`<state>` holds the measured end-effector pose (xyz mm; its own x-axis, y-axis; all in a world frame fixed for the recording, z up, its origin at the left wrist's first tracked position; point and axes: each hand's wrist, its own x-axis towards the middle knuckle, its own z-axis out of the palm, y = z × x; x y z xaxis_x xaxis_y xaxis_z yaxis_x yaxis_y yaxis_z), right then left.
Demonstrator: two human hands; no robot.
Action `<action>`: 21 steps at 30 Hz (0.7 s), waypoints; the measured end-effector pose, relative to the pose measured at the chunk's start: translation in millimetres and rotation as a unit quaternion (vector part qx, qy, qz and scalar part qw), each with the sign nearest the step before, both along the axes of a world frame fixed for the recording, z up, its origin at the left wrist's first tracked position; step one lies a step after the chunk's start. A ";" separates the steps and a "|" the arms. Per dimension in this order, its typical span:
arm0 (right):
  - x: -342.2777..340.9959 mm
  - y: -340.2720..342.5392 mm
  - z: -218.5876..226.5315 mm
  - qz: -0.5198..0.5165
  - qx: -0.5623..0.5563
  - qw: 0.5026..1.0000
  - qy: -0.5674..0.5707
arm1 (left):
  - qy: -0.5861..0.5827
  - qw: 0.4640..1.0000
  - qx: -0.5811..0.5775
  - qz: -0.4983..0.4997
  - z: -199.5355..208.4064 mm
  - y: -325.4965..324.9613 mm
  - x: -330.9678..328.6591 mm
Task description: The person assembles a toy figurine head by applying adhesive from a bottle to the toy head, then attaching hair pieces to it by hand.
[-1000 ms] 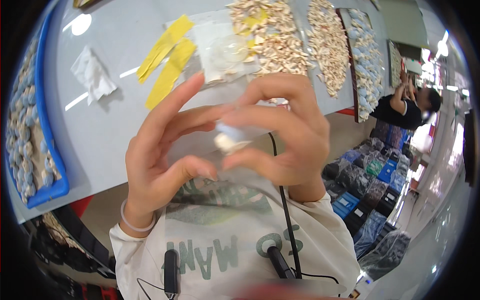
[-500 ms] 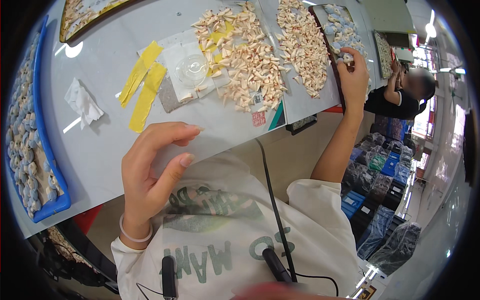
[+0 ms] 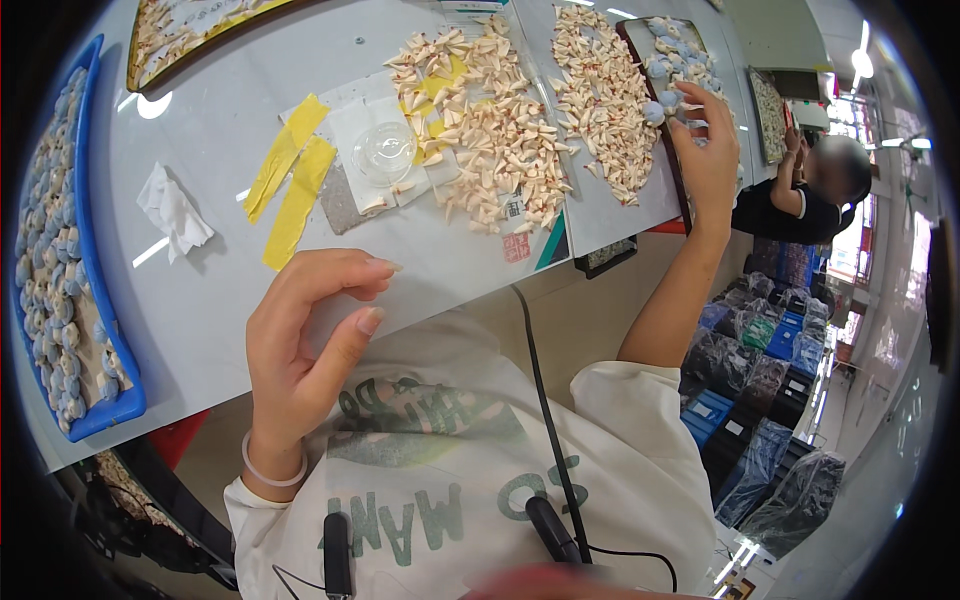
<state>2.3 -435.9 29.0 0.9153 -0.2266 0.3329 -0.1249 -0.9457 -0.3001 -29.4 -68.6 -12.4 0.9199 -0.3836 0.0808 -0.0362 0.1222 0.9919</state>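
Note:
My right hand point(image 3: 708, 150) is at the far right of the table, its thumb and fingertips closed on a small round blue-and-white piece point(image 3: 654, 113). It is over the edge of a dark-rimmed tray point(image 3: 640, 62) that holds several similar blue-and-white pieces point(image 3: 685, 50). Above the table's front edge, my left hand point(image 3: 300, 345) is half curled, thumb and fingers apart, with nothing between them. Beyond it are two yellow tape strips point(image 3: 300, 205) and a clear round dish point(image 3: 384, 153). Small cream pointed pieces with reddish ends lie in a middle pile point(image 3: 500, 125) and a right pile point(image 3: 605, 110).
At the left stands a blue tray point(image 3: 120, 408) filled with blue-and-white pieces. A crumpled white tissue point(image 3: 173, 213) lies near it. Another tray point(image 3: 190, 58) sits at the back left. A black cable point(image 3: 540, 390) hangs before me. Beyond the table, a person point(image 3: 800, 205) works near stacked, plastic-wrapped bins point(image 3: 760, 380).
My right hand has shifted slightly back from the tray's pieces, and a blue-and-white piece now shows at its fingertips, left of the tray edge. My left hand has hardly moved.

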 end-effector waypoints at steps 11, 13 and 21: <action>-4.7 17.3 -4.0 0.065 0.050 0.995 0.049 | -0.004 1.000 0.002 -0.013 -0.7 0.2 0.8; -3.5 15.2 -4.5 0.062 0.050 0.995 0.055 | -0.003 1.000 0.007 -0.015 -0.5 0.1 1.0; 4.7 -12.5 -5.4 0.040 0.142 0.986 -0.077 | 0.001 1.000 -0.001 -0.014 -0.2 1.1 0.4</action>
<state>6.9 -448.4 23.7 0.8778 -0.2603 0.4022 0.0133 -0.8260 -0.5635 -29.0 -67.6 -12.7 0.9091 -0.4089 0.0802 -0.0311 0.1254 0.9916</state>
